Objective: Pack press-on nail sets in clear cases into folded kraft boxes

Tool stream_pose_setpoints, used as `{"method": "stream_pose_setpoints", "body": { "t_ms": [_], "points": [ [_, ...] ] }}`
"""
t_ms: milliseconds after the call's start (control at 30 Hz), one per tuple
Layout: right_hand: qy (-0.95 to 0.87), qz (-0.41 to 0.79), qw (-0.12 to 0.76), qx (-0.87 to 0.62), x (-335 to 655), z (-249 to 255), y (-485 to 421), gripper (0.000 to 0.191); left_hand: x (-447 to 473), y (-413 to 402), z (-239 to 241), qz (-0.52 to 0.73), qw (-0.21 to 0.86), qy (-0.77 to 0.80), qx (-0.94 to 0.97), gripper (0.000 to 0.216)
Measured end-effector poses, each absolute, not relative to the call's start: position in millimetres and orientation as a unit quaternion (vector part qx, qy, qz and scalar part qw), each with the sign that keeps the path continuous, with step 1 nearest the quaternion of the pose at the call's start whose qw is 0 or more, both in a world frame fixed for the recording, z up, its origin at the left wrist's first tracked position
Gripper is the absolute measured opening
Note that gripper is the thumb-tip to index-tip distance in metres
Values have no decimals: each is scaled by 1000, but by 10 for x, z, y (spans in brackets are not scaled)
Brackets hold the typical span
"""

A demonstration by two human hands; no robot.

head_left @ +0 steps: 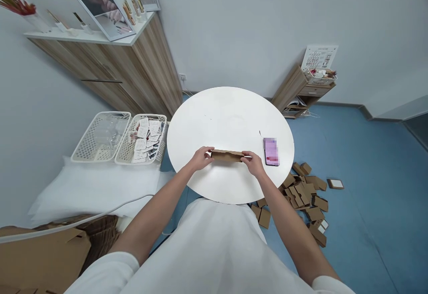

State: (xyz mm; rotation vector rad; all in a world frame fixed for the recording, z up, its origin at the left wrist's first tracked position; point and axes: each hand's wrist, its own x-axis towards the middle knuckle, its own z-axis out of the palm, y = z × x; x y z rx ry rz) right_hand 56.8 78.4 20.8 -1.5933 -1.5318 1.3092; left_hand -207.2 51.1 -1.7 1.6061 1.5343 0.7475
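Observation:
Between my two hands is a small brown cardboard box, held level over the near half of the round white table. Its long side faces me, and a shallow notch shows in the upper edge. My left hand grips the left end, thumb and fingers closed around it. At the opposite end, my right hand pinches the corner in the same way. What lies inside the box is hidden. A phone with a lit purple screen rests on the table just right of my right hand.
Several folded cardboard boxes lie piled on the blue floor at the right. Left of the table are a white basket of printed cards and another basket with clear plastic. Flat cardboard sheets are stacked at lower left, a cable crossing nearby.

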Motion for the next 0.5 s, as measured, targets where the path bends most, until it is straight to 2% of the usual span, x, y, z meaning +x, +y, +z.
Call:
{"method": "stream_pose_setpoints", "body": {
  "t_ms": [233, 500],
  "points": [
    [-576, 477, 275, -605, 544, 233, 786, 32, -2043, 523, 108, 304, 432, 620, 580, 44],
    [-559, 497, 280, -601, 542, 205, 794, 38, -2035, 565, 14, 306, 444, 643, 544, 39]
  ]
}}
